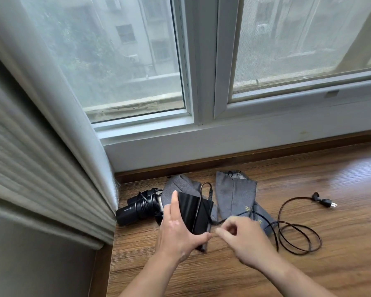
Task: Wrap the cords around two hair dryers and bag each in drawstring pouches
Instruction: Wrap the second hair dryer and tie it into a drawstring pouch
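My left hand (177,229) grips a black folded hair dryer (194,213) just above the wooden sill. My right hand (240,234), blurred, pinches that dryer's black cord (296,239) close to the body. The cord runs right in loose loops and ends at a plug (325,201) lying flat. A second black hair dryer (140,206), with its cord wound around it, lies at the left by the curtain. Two grey drawstring pouches lie flat behind the hands: one (180,187) partly under the held dryer, the other (235,195) to its right.
The wooden sill (266,273) runs under a white-framed window (201,61). A pleated curtain (51,168) hangs at the left, touching the wound dryer. Bare wood lies to the right of the plug and in front of my arms.
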`<state>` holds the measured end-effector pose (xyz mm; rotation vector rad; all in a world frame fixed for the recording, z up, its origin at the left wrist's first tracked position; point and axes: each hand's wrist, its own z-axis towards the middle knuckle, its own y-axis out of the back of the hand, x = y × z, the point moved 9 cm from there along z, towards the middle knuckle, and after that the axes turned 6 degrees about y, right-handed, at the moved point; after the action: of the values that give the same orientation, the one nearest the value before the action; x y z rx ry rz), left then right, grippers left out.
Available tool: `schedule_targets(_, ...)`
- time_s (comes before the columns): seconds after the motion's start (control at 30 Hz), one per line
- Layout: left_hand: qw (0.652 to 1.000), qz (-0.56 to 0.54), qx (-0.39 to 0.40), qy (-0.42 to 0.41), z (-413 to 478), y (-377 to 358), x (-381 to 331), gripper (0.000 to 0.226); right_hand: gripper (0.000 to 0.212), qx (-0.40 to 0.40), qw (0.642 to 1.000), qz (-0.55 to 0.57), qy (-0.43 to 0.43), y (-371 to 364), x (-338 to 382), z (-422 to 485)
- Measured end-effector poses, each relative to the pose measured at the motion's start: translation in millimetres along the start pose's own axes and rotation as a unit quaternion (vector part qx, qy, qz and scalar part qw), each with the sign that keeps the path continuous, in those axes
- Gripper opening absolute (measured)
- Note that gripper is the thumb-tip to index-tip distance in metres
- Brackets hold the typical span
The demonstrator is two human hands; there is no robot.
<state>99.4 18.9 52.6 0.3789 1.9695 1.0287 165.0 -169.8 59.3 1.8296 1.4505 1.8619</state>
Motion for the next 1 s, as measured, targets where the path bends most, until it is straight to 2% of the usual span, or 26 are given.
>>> schedule_targets(0.07,1.000,0.007,0.001,-0.007,-2,0,-1,0.149,0.028,-0.109,0.994,0.011,0.006,20,4,1)
schedule_targets(0.1,1.000,0.011,0.004,-0.013,-3,-1,-3,0.148,0.032,-0.117,0.993,0.006,0.013,20,8,4)
schedule_targets(0.2,0.999,0.025,0.004,-0.020,-8,-6,-8,0.145,0.042,-0.083,0.996,-0.001,0.012,10,18,15)
schedule_targets(0.33,1.000,0.026,0.000,-0.016,-7,-7,-8,0.144,0.029,-0.104,0.994,0.001,0.033,5,22,23)
schedule_targets(0.57,0.997,-0.077,0.001,0.027,2,2,17,0.141,0.022,-0.069,0.979,0.161,0.100,1,18,18)
schedule_targets(0.73,0.990,-0.133,0.039,-0.012,0,0,9,0.138,0.024,0.020,0.957,0.277,0.088,-18,4,22)
schedule_targets(0.8,0.985,-0.159,0.064,-0.029,-3,-4,2,0.131,0.019,0.031,0.935,0.345,0.078,-23,5,24)
schedule_targets(0.9,0.974,-0.200,0.096,-0.044,-6,-6,-6,0.110,0.074,0.056,0.872,0.485,0.021,-31,-3,30)
schedule_targets(0.93,0.971,-0.210,0.108,-0.049,-7,-6,-8,0.103,0.080,0.073,0.860,0.505,0.013,-34,-5,31)
schedule_targets(1.0,0.964,-0.222,0.134,-0.058,-8,-9,-12,0.095,0.073,0.119,0.849,0.514,0.020,-37,1,30)
